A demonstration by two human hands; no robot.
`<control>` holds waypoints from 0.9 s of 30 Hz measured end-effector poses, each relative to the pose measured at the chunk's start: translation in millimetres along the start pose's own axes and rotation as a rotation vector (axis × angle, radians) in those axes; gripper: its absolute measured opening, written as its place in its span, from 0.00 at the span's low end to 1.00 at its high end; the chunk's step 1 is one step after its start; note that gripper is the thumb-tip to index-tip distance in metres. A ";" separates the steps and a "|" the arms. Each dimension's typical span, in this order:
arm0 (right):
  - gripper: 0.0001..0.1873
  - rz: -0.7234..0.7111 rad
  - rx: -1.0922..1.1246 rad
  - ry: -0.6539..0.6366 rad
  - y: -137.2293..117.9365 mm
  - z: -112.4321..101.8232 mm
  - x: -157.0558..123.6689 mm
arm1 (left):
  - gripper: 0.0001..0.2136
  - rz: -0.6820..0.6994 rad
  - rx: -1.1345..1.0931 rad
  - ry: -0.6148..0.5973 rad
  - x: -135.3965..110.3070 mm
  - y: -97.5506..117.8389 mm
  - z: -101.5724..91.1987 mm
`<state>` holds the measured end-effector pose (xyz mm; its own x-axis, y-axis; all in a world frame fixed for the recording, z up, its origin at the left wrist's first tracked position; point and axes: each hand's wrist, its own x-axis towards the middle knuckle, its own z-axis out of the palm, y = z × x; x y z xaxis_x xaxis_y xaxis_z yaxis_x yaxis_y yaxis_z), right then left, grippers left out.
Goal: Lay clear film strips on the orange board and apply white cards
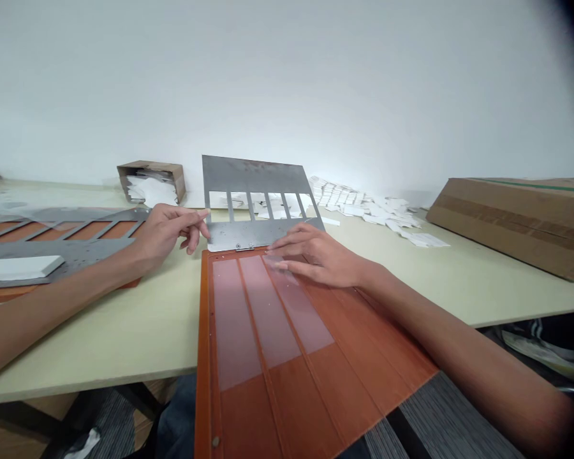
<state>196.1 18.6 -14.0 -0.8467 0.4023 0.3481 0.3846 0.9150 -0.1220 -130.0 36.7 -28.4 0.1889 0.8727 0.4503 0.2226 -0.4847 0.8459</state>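
Observation:
An orange-brown grooved board [316,376] lies in front of me, overhanging the table's front edge. Three translucent strips [268,312] rest in its left channels. A grey metal slotted plate [256,175] is hinged at the board's far end and stands raised. My right hand [318,255] lies flat with fingers stretched out on the top end of the third strip. My left hand [165,229] hovers at the plate's lower left corner, fingers loosely curled, fingertips near the plate's edge, holding nothing I can see.
A second orange board with a grey slotted plate [52,239] and a white block [16,268] lies at the left. An open small carton [153,178] of white pieces stands behind. Loose white slips [377,213] are scattered at the right, beside a large cardboard box [521,217].

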 end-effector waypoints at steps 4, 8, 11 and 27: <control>0.22 0.002 -0.059 -0.029 1.1 2.1 -0.6 | 0.17 0.003 0.006 0.006 0.3 0.1 -0.2; 0.22 0.030 -0.048 -0.074 4.4 5.9 -2.4 | 0.17 0.002 0.021 0.011 0.3 1.1 0.7; 0.22 0.055 -0.025 -0.054 4.6 6.7 -2.5 | 0.18 -0.001 0.028 0.012 0.4 0.3 0.2; 0.23 0.032 -0.008 -0.016 2.7 4.5 -1.7 | 0.17 -0.037 0.049 0.023 -0.3 3.6 2.7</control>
<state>196.9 20.6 -19.1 -0.8400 0.4315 0.3289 0.4141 0.9016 -0.1253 -126.6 34.5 -26.3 0.1575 0.8910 0.4257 0.2762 -0.4537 0.8473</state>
